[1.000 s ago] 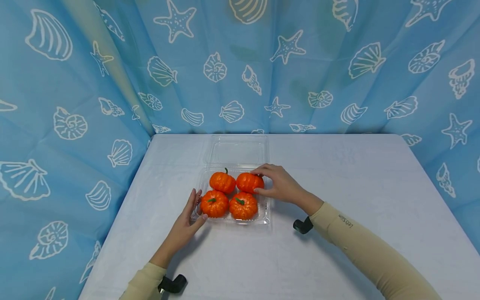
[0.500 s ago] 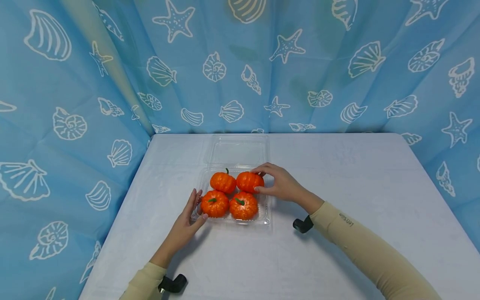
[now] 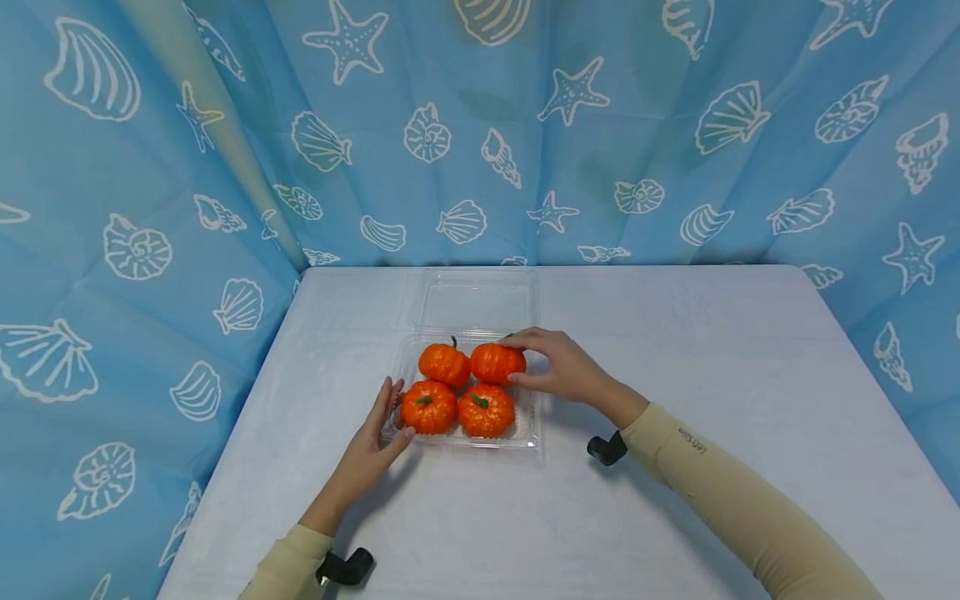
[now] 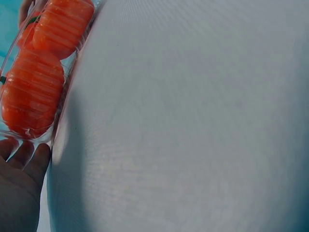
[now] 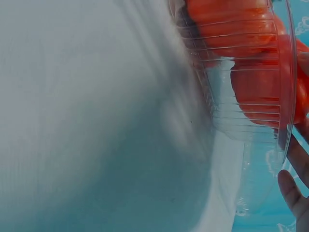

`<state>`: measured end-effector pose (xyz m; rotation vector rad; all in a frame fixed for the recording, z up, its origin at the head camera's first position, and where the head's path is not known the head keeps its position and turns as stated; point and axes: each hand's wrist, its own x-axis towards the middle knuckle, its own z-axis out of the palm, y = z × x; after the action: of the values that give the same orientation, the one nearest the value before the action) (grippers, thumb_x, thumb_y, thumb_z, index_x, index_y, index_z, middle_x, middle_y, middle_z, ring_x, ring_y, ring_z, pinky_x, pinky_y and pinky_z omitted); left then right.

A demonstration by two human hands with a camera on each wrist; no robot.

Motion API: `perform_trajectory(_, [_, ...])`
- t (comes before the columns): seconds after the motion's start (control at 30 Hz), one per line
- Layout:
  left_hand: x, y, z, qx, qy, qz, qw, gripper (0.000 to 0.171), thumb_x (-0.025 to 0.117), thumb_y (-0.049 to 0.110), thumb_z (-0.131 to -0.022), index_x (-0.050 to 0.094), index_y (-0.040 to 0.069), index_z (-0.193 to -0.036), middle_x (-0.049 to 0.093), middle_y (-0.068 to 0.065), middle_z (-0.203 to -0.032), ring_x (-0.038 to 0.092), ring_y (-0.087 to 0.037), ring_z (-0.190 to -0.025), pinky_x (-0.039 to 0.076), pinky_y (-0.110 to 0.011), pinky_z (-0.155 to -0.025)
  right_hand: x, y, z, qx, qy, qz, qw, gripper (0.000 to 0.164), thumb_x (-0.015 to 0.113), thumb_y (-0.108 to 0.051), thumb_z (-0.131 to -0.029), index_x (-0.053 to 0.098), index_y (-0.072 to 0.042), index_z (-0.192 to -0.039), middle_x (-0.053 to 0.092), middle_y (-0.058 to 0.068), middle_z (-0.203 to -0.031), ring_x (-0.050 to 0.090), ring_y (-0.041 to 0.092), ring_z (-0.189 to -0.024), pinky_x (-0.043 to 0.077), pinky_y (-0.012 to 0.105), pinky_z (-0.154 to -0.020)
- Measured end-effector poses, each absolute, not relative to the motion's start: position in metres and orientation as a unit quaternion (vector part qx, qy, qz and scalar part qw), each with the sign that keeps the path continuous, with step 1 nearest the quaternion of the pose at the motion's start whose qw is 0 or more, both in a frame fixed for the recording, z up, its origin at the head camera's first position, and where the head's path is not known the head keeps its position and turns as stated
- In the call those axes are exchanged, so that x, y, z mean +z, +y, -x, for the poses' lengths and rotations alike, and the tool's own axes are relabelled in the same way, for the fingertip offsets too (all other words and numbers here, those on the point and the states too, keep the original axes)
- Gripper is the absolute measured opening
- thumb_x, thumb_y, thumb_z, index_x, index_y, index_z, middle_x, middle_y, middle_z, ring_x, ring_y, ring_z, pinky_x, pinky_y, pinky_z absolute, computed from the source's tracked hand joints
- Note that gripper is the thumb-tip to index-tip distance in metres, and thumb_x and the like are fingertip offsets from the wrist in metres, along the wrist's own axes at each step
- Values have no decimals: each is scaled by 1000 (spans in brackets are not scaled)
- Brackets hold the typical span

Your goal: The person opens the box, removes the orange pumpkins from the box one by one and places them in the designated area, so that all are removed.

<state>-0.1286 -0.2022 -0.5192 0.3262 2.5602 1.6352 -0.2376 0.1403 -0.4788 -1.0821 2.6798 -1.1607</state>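
Note:
A clear plastic clamshell box [image 3: 528, 429] lies with its lid [image 3: 476, 302] folded back, and several small orange pumpkins with green stems fill its base. My right hand [image 3: 558, 364] grips the back right pumpkin [image 3: 495, 364], fingers over its far side and thumb at its near right side. At the box's left side, my left hand [image 3: 367, 454] rests its fairly straight fingers, the thumb by the front left corner and the front left pumpkin [image 3: 427, 408]. Beside that one sits the front right pumpkin [image 3: 486, 412]; behind is the back left pumpkin [image 3: 444, 365]. In the left wrist view, fingertips [image 4: 41, 154] meet the box wall.
A white cloth covers the table [image 3: 675, 350]. Blue curtains [image 3: 450, 125] printed with shells and starfish hang behind it and along both sides. Dark wrist cameras [image 3: 606, 450] are strapped at both sleeves.
The back right pumpkin has shifted slightly left under my right hand, and a bit of its stem now shows. My left hand has stayed in place.

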Motion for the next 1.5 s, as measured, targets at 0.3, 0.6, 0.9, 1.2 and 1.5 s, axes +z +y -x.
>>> perform_trajectory(0.3, [-518, -202, 128, 534, 838, -107, 42, 87, 67, 27, -100, 10, 14, -165, 25, -4, -167, 23, -29, -154, 13, -59, -122, -470, 137, 234, -322, 886, 334, 27, 54, 79, -34, -90, 63, -19, -140, 64, 2, -133, 61, 21, -115, 43, 53, -105])
perform_trajectory(0.6, [-522, -202, 129, 535, 837, -106, 45, 87, 67, 28, -100, 10, 14, -165, 24, -3, -168, 21, -28, -154, 13, -58, -122, -469, 134, 234, -323, 893, 313, 36, 55, 77, -44, -89, 65, -22, -138, 65, 0, -133, 62, 19, -110, 45, 50, -103])
perform_trajectory(0.9, [-520, -202, 129, 535, 837, -107, 45, 87, 67, 28, -100, 10, 15, -165, 24, -3, -168, 21, -29, -154, 13, -59, -122, -470, 131, 234, -334, 892, 302, 33, 52, 79, -40, -89, 67, -20, -135, 67, 0, -129, 64, 17, -105, 48, 48, -100])
perform_trajectory(1.2, [-519, -202, 129, 535, 837, -105, 46, 87, 67, 28, -100, 11, 15, -165, 25, -3, -167, 22, -29, -154, 12, -59, -122, -471, 133, 234, -338, 886, 314, 32, 51, 80, -39, -89, 68, -21, -135, 68, -1, -129, 65, 15, -103, 51, 44, -97])
perform_trajectory(1.5, [-520, -201, 129, 531, 840, -105, 45, 87, 67, 30, -100, 11, 15, -165, 25, -3, -167, 23, -29, -154, 13, -60, -121, -471, 130, 233, -362, 880, 306, 34, 47, 78, -40, -90, 68, -20, -132, 67, 1, -128, 67, 17, -101, 55, 46, -94])
